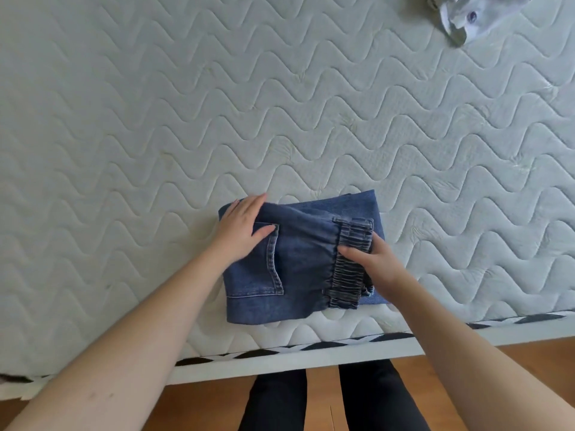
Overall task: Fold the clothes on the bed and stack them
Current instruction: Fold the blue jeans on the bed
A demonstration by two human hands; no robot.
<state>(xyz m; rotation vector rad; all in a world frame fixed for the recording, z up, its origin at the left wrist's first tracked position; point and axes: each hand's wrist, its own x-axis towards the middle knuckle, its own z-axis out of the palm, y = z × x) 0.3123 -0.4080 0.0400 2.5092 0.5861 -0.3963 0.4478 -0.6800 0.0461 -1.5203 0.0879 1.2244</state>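
No readable text, labels, brands or numbers anywhere.

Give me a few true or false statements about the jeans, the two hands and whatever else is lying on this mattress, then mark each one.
1. The folded jeans lie near the mattress edge closest to the person. True.
2. The left hand is lifted clear of the jeans. False: it lies flat on them.
3. The right hand is at the elastic waistband. True.
4. A red towel lies at the far right. False: a pale grey garment lies there.
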